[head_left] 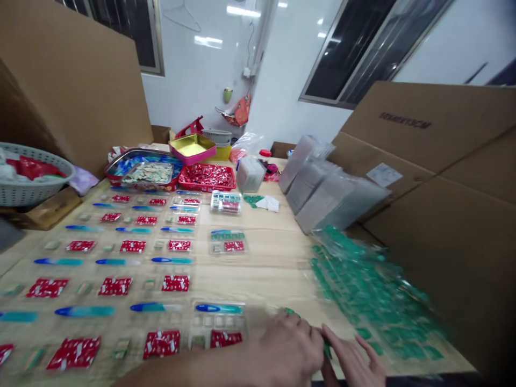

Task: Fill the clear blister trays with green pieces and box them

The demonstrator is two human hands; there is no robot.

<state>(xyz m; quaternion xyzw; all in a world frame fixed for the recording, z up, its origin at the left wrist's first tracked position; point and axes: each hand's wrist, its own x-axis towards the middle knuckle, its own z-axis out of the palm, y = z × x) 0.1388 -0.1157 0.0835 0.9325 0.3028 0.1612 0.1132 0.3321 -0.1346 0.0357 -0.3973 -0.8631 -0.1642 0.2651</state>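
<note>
Pinching small green packets (327,348) between my curled left hand (291,349) and flat, open right hand (355,361), I am working at the worktop's (262,279) near edge. Just beyond, the green packet pile (363,290) is lying; trays (217,325) are running leftward, grey stacks (330,188) sitting farther back.

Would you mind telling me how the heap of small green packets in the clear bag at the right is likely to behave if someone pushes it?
The green packets look small, flat and loose, so they would probably slide and spread rather than move together. Their clear bag looks thin and glossy, likely floppy and slippery. Each packet is probably very light.
</note>
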